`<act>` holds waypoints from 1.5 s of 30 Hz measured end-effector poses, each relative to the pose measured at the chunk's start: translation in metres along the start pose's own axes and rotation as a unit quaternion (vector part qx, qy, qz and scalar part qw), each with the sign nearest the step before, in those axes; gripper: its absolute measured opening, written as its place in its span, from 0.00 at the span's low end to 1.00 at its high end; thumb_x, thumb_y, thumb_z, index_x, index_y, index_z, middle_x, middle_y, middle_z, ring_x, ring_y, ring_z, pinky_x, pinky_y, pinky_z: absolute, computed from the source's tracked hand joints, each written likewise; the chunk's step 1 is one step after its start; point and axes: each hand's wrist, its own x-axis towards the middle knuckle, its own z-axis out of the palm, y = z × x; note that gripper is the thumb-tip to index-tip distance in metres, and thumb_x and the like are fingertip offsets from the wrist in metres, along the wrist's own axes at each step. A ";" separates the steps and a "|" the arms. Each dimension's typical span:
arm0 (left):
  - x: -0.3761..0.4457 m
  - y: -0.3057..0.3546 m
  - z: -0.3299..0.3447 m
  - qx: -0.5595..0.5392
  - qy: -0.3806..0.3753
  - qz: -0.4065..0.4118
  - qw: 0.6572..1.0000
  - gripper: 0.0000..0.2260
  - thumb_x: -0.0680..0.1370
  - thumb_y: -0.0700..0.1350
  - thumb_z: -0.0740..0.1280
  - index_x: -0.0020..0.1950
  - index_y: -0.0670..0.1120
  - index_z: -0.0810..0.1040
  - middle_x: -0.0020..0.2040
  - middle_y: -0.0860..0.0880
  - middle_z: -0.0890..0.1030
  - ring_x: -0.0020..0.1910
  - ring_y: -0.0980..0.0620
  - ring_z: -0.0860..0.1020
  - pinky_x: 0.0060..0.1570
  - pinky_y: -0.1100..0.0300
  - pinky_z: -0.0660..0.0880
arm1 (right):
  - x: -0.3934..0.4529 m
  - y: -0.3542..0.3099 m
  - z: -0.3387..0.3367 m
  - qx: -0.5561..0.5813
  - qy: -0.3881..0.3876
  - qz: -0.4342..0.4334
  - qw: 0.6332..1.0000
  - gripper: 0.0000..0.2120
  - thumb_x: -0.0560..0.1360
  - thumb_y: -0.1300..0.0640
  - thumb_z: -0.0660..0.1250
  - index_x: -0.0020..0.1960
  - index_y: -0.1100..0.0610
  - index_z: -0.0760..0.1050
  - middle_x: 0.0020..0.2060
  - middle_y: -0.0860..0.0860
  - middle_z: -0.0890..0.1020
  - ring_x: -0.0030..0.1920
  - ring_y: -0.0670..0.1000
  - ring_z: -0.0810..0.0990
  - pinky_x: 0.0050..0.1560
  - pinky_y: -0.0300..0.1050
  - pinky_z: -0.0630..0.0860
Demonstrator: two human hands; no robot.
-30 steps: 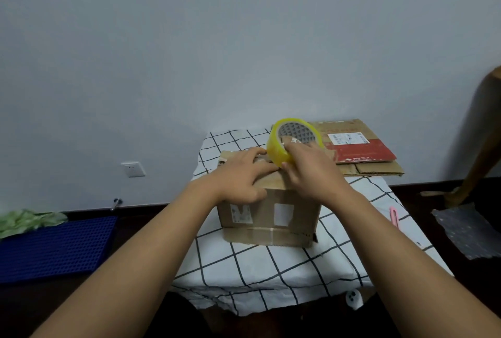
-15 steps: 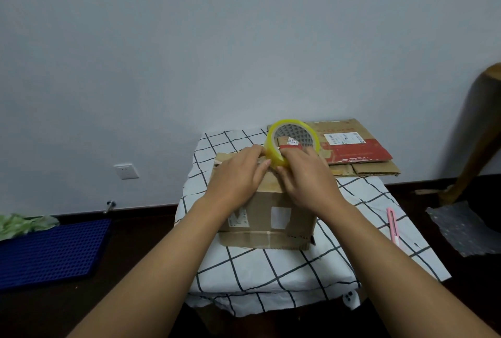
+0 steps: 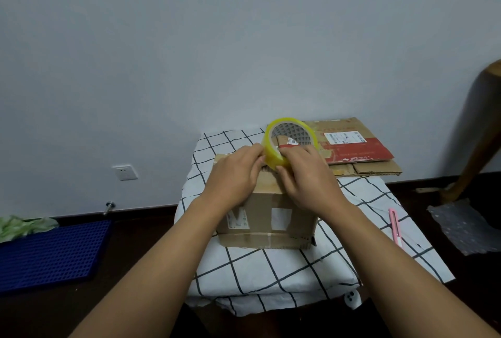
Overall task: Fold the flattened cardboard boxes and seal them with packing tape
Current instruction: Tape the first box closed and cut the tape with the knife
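Taping step: right hand (image 3: 306, 177) grips the yellow roll of clear packing tape (image 3: 287, 142) atop the folded brown cardboard box (image 3: 267, 215) on the checked-cloth table (image 3: 271, 270), left hand (image 3: 235, 175) fingers pinch at its edge, probably freeing the end; next, pull a strip across the seam.

Both arms reach forward — left hand (image 3: 235, 172) and right hand (image 3: 305, 175) curled, fingertips pinching, knuckles up.

A pink utility knife (image 3: 395, 230) lies on the checked cloth (image 3: 271, 270) (blue mat (image 3: 51, 253) on floor).
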 end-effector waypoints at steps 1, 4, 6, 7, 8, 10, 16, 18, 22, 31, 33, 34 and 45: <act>0.000 -0.001 -0.001 -0.002 0.003 -0.002 1.000 0.08 0.82 0.51 0.54 0.51 0.49 0.70 0.42 0.50 0.76 0.42 0.42 0.76 0.41 0.49 0.72 | 0.001 0.001 0.000 0.008 0.001 -0.002 1.000 0.14 0.77 0.54 0.63 0.61 0.57 0.75 0.53 0.53 0.80 0.54 0.58 0.73 0.52 0.58 0.74; 0.002 -0.001 -0.005 -0.025 0.015 -0.027 0.999 0.06 0.83 0.47 0.56 0.50 0.46 0.69 0.39 0.50 0.74 0.40 0.40 0.74 0.37 0.51 0.67 | 0.001 0.004 0.002 0.027 0.014 -0.006 1.000 0.17 0.77 0.53 0.61 0.62 0.59 0.75 0.53 0.54 0.80 0.54 0.58 0.73 0.54 0.57 0.74; 0.003 0.000 -0.007 -0.038 0.016 -0.038 0.998 0.06 0.84 0.46 0.55 0.50 0.46 0.68 0.39 0.49 0.75 0.39 0.40 0.74 0.36 0.52 0.64 | 0.000 0.004 0.002 0.032 0.026 -0.012 0.999 0.17 0.77 0.53 0.61 0.62 0.60 0.74 0.53 0.54 0.80 0.55 0.57 0.72 0.55 0.55 0.74; 0.003 0.000 -0.007 -0.045 0.016 -0.041 0.998 0.06 0.84 0.46 0.55 0.50 0.46 0.68 0.39 0.48 0.76 0.39 0.40 0.74 0.36 0.52 0.64 | 0.000 0.004 0.002 0.035 0.031 -0.014 0.999 0.17 0.77 0.53 0.61 0.62 0.60 0.74 0.53 0.54 0.79 0.55 0.56 0.71 0.55 0.54 0.73; 0.002 -0.001 -0.006 -0.060 0.019 -0.050 0.997 0.06 0.84 0.47 0.55 0.50 0.46 0.67 0.41 0.48 0.78 0.40 0.42 0.76 0.37 0.51 0.66 | 0.000 0.004 0.002 0.040 0.037 -0.014 0.998 0.16 0.77 0.53 0.61 0.62 0.60 0.74 0.53 0.54 0.79 0.55 0.56 0.71 0.55 0.54 0.73; 0.003 -0.005 -0.006 -0.106 0.042 -0.085 0.990 0.07 0.83 0.49 0.53 0.49 0.49 0.67 0.45 0.49 0.80 0.43 0.45 0.79 0.42 0.49 0.74 | -0.001 0.005 0.001 0.049 0.045 -0.010 0.998 0.16 0.77 0.53 0.60 0.62 0.59 0.73 0.55 0.53 0.79 0.56 0.55 0.70 0.55 0.54 0.73; 0.005 -0.010 -0.004 -0.137 0.057 -0.130 0.980 0.11 0.78 0.59 0.47 0.46 0.54 0.62 0.44 0.48 0.82 0.42 0.45 0.81 0.43 0.44 0.76 | 0.000 0.001 -0.001 0.076 0.091 0.005 0.993 0.16 0.73 0.51 0.60 0.54 0.60 0.76 0.50 0.54 0.77 0.54 0.53 0.69 0.52 0.51 0.72; 0.005 -0.010 -0.003 -0.152 0.065 -0.134 0.977 0.10 0.78 0.59 0.48 0.46 0.55 0.63 0.43 0.48 0.82 0.42 0.46 0.81 0.44 0.45 0.77 | 0.004 -0.004 -0.003 0.085 0.123 0.026 0.988 0.16 0.70 0.49 0.61 0.48 0.60 0.75 0.49 0.55 0.74 0.54 0.54 0.67 0.49 0.49 0.69; 0.005 -0.011 -0.003 -0.196 0.117 -0.148 0.962 0.06 0.82 0.52 0.56 0.46 0.54 0.68 0.42 0.52 0.80 0.41 0.48 0.82 0.44 0.45 0.77 | 0.011 -0.010 -0.005 0.083 0.129 0.039 0.987 0.11 0.68 0.51 0.66 0.45 0.58 0.76 0.63 0.58 0.68 0.70 0.60 0.60 0.62 0.49 0.60; 0.003 -0.006 -0.009 -0.269 0.168 -0.147 0.937 0.04 0.82 0.45 0.62 0.50 0.52 0.76 0.33 0.52 0.80 0.35 0.56 0.79 0.40 0.58 0.76 | 0.007 -0.008 0.004 0.079 0.131 0.000 0.988 0.04 0.75 0.60 0.71 0.49 0.56 0.77 0.78 0.57 0.54 0.77 0.69 0.45 0.72 0.59 0.54; 0.003 -0.006 -0.011 -0.313 0.160 -0.144 0.925 0.05 0.82 0.45 0.62 0.52 0.54 0.77 0.33 0.52 0.81 0.38 0.56 0.81 0.44 0.58 0.77 | 0.009 -0.009 0.002 0.076 0.119 0.006 0.990 0.06 0.75 0.62 0.71 0.51 0.56 0.77 0.78 0.56 0.53 0.77 0.70 0.48 0.68 0.62 0.63; 0.003 -0.006 -0.011 -0.331 0.155 -0.141 0.920 0.07 0.82 0.44 0.62 0.53 0.55 0.77 0.34 0.51 0.82 0.39 0.55 0.81 0.46 0.57 0.78 | 0.010 -0.011 0.001 0.075 0.110 0.006 0.991 0.07 0.75 0.62 0.71 0.52 0.56 0.77 0.78 0.56 0.52 0.77 0.70 0.50 0.64 0.65 0.69; 0.006 -0.003 -0.013 -0.205 0.085 -0.180 0.958 0.06 0.85 0.48 0.54 0.57 0.53 0.70 0.39 0.49 0.82 0.40 0.51 0.80 0.46 0.50 0.77 | 0.011 -0.020 -0.004 0.065 0.027 0.068 0.995 0.08 0.71 0.58 0.72 0.45 0.54 0.74 0.80 0.52 0.42 0.63 0.60 0.75 0.40 0.50 0.76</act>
